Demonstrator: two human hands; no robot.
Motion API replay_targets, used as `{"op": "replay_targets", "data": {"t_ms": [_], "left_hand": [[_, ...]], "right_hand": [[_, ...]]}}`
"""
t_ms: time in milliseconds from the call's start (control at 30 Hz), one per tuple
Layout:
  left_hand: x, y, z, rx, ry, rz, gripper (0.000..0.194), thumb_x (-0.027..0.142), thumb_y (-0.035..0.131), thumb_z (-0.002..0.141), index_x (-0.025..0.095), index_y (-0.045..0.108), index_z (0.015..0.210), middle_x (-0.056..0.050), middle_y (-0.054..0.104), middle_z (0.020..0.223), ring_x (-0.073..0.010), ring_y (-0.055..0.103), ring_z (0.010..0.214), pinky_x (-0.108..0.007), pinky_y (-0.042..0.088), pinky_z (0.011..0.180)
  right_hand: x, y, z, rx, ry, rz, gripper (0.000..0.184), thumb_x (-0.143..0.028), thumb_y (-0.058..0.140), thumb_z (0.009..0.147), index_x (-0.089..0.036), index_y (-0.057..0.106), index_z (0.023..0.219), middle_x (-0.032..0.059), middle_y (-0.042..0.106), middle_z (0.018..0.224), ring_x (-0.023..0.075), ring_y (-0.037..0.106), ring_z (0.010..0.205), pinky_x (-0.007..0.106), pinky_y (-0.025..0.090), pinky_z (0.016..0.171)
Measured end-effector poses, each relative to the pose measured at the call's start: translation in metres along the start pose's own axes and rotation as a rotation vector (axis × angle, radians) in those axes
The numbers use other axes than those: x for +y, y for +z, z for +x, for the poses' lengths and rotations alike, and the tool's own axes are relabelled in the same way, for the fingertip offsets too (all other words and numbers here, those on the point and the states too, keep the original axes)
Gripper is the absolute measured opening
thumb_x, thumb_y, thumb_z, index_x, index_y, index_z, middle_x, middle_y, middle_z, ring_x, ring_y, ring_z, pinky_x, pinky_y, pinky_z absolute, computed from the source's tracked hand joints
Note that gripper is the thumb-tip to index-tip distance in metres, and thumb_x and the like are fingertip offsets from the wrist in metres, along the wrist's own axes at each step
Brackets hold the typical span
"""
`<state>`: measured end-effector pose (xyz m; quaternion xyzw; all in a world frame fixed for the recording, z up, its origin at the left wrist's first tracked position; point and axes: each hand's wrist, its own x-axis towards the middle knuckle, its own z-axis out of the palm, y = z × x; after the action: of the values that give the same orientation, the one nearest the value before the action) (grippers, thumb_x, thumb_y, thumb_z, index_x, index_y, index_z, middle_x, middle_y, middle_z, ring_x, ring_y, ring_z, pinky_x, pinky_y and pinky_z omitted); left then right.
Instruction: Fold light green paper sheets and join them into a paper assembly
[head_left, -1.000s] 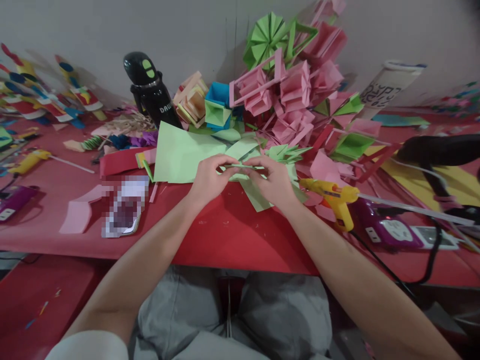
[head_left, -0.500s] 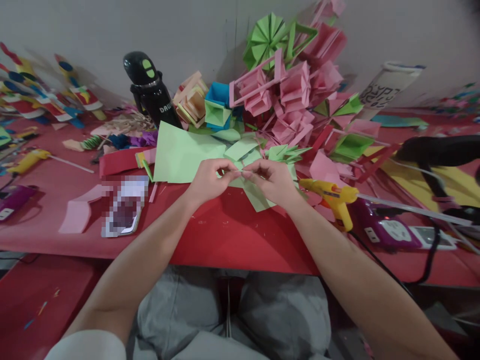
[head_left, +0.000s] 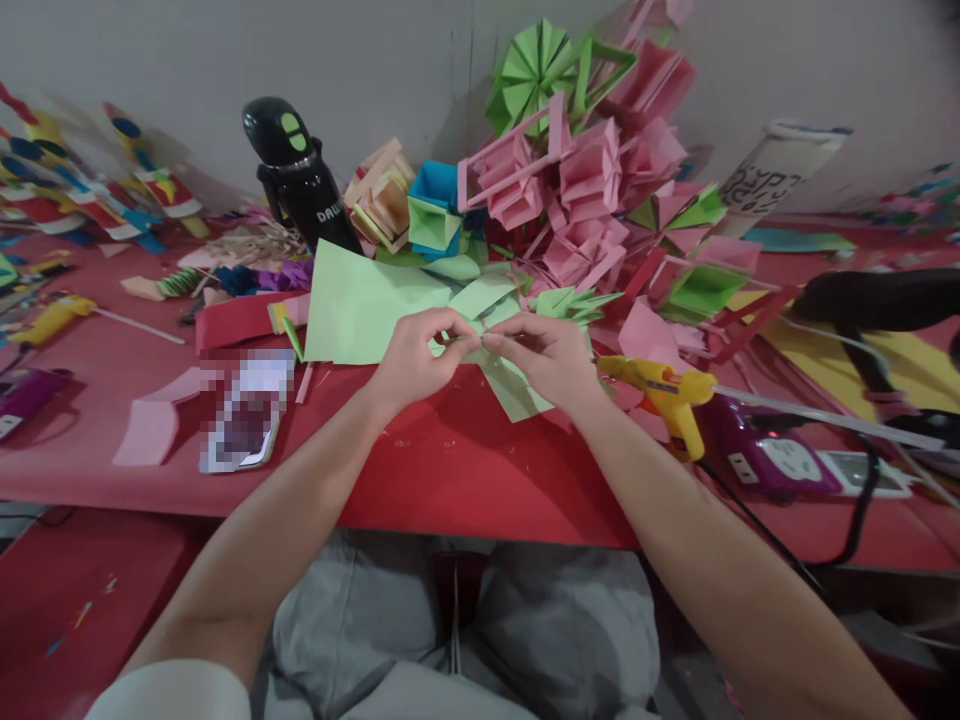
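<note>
My left hand (head_left: 426, 352) and my right hand (head_left: 546, 358) meet fingertip to fingertip above the red table (head_left: 480, 470). Both are closed in a pinch. Whatever lies between the fingertips is too small and covered to name. Under and behind the hands spread light green paper sheets (head_left: 360, 310), one corner of which sticks out below my right hand. Folded green paper spikes (head_left: 574, 303) lie just behind my right hand. A yellow glue gun (head_left: 667, 390) rests right of my right wrist.
Pink folded paper pieces (head_left: 592, 180) pile up against the wall, beside a blue paper box (head_left: 435, 190) and a black bottle (head_left: 296, 180). A phone (head_left: 251, 410) lies left, a purple power strip (head_left: 772, 450) right. Another yellow glue gun (head_left: 56, 318) is at far left.
Both hands stay almost in place, still pinched together. The fingers of my right hand have shifted slightly, and the whole view has moved a little.
</note>
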<state>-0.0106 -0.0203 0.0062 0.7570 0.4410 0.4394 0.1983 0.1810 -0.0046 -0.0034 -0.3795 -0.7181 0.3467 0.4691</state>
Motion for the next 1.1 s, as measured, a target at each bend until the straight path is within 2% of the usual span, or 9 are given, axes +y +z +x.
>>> {"op": "replay_targets", "data": {"t_ms": [100,167,267,367,500,600,767,967,1100], "left_hand": [[-0.004,0.004,0.001,0.136,-0.032,0.041,0.018,0.033,0.064,0.091,0.02,0.068,0.08,-0.003,0.072,0.079,-0.0159,0.062,0.076,-0.03,0.05,0.072],[-0.007,0.006,0.001,0.207,-0.048,0.051,0.018,0.035,0.062,0.093,0.02,0.069,0.086,-0.003,0.073,0.086,-0.0159,0.064,0.081,-0.029,0.051,0.074],[-0.008,0.009,0.001,0.23,-0.061,0.042,0.02,0.038,0.062,0.094,0.02,0.07,0.09,-0.004,0.074,0.091,-0.0155,0.065,0.084,-0.027,0.052,0.074],[-0.005,0.012,-0.001,0.148,-0.023,-0.002,0.021,0.038,0.062,0.094,0.02,0.071,0.093,-0.005,0.074,0.093,-0.0154,0.066,0.085,-0.026,0.054,0.075],[0.003,0.015,-0.002,-0.007,0.015,-0.173,0.019,0.034,0.065,0.092,0.018,0.072,0.097,-0.007,0.072,0.097,-0.0163,0.068,0.089,-0.028,0.056,0.081],[0.004,0.012,-0.001,-0.061,-0.095,-0.302,0.02,0.035,0.069,0.088,0.016,0.072,0.094,-0.008,0.074,0.095,-0.0174,0.07,0.088,-0.03,0.058,0.082],[-0.006,0.002,0.002,-0.167,-0.226,-0.452,0.025,0.038,0.081,0.078,0.017,0.076,0.092,-0.007,0.078,0.093,-0.0209,0.073,0.089,-0.035,0.06,0.083],[-0.015,-0.001,0.003,-0.161,-0.306,-0.472,0.027,0.039,0.08,0.078,0.019,0.079,0.097,-0.008,0.079,0.096,-0.023,0.075,0.091,-0.039,0.061,0.086],[-0.016,-0.001,0.004,-0.198,-0.306,-0.51,0.031,0.037,0.082,0.077,0.02,0.079,0.102,-0.009,0.079,0.1,-0.0232,0.075,0.094,-0.039,0.062,0.086]], "right_hand": [[0.004,0.004,0.001,0.189,0.023,-0.027,0.037,-0.056,0.074,0.081,-0.023,0.071,0.096,0.0046,0.071,0.097,0.0167,0.063,0.081,0.031,0.051,0.07],[0.005,0.004,0.001,0.297,0.044,-0.033,0.038,-0.059,0.072,0.082,-0.021,0.066,0.082,0.003,0.067,0.083,0.0149,0.059,0.073,0.029,0.048,0.066],[0.003,0.003,0.001,0.163,0.097,-0.018,0.053,-0.063,0.061,0.089,-0.02,0.056,0.059,0.0001,0.054,0.058,0.0125,0.049,0.059,0.029,0.042,0.059],[0.0,0.005,-0.001,-0.012,0.133,0.003,0.054,-0.066,0.057,0.09,-0.019,0.061,0.063,0.0006,0.057,0.062,0.0125,0.049,0.06,0.029,0.039,0.059],[0.002,0.007,-0.001,-0.005,0.129,-0.007,0.054,-0.068,0.056,0.09,-0.019,0.059,0.066,-0.0005,0.054,0.063,0.0125,0.047,0.062,0.028,0.037,0.059],[0.004,0.005,-0.001,-0.001,0.1,-0.044,0.057,-0.071,0.054,0.089,-0.02,0.052,0.062,-0.0009,0.052,0.061,0.0125,0.044,0.061,0.028,0.035,0.059],[-0.001,0.001,0.001,-0.098,0.082,-0.043,0.059,-0.074,0.053,0.088,-0.021,0.05,0.062,-0.0008,0.052,0.062,0.0125,0.044,0.061,0.028,0.036,0.059],[-0.001,0.001,0.002,-0.15,0.074,-0.038,0.056,-0.071,0.053,0.09,-0.02,0.057,0.067,0.0015,0.061,0.068,0.014,0.053,0.066,0.028,0.041,0.063],[0.002,0.0,0.002,-0.147,0.087,-0.034,0.051,-0.064,0.055,0.091,-0.02,0.056,0.066,0.0002,0.056,0.065,0.013,0.048,0.063,0.028,0.038,0.061]]}}
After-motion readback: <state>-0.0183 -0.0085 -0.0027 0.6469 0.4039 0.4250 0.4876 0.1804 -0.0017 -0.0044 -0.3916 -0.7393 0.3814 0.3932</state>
